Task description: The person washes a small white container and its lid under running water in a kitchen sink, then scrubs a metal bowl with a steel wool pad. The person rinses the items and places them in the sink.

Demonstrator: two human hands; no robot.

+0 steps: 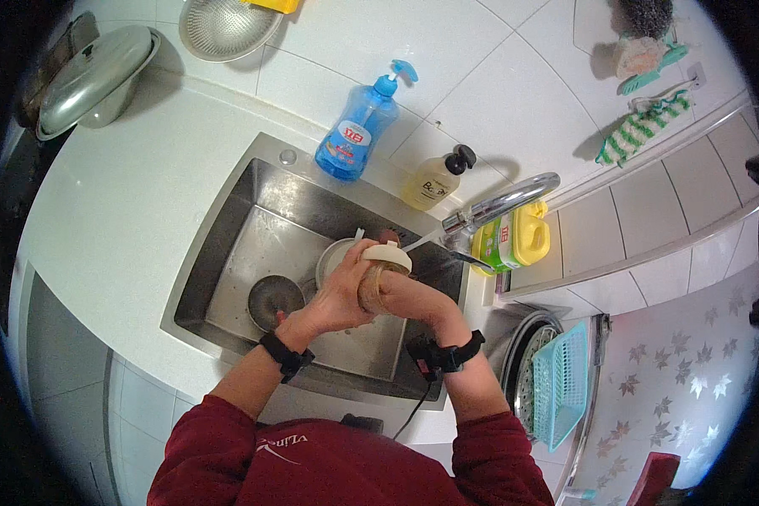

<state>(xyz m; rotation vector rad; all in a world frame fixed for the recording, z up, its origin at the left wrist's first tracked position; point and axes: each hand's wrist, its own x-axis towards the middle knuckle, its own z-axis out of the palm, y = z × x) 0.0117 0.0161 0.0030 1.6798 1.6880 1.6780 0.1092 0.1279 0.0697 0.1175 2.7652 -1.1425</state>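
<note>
Over a stainless steel sink (240, 253), my left hand (338, 297) grips the side of a clear jar (371, 291) with a cream-coloured lid or rim (387, 254). My right hand (411, 296) is at the jar's other side; its fingers are partly hidden, and whether they press on it or reach inside cannot be told. Water (422, 241) runs from the chrome faucet (499, 202) towards the cream part. Behind my left hand, a pale round dish or lid (332, 258) is partly covered. The sink's dark round drain (276, 302) lies left of my wrist.
A blue dish-soap pump bottle (356, 133), a yellowish pump bottle (432, 182) and a yellow-green detergent jug (512, 240) stand behind the sink. A lidded metal pot (101, 82) is at the upper left. A turquoise plastic basket (561, 386) stands right of the sink.
</note>
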